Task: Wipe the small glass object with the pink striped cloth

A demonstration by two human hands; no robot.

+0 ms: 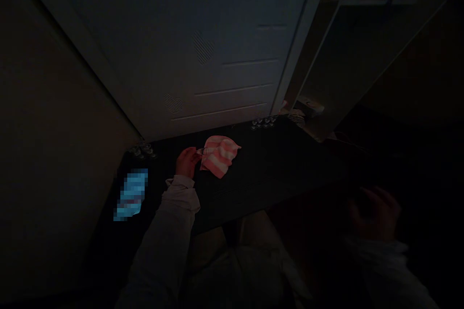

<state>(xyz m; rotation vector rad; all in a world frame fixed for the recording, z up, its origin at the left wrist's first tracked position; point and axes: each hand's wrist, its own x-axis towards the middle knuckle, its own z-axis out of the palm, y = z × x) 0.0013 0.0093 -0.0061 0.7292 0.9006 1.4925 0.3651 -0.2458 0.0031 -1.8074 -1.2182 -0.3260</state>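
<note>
A pink-and-white striped cloth (pixel 220 155) lies crumpled on a dark tabletop (pixel 268 169). My left hand (pixel 187 161) is closed at the cloth's left end, fingertips pinching its gathered edge; the exact grip is hard to see in the dim light. Off past the table's right front side, my right hand (pixel 377 213) hangs in deep shadow, slightly blurred. Its fingers are curved and apart from the thumb, and I see nothing in it.
A blurred-out blue item (pixel 131 195) lies on the left of the table. Small shiny round objects (pixel 263 122) line the back edge, with another group (pixel 142 150) at the back left. Behind stands a pale panelled door (pixel 224 34); a cabinet (pixel 348 58) is at right.
</note>
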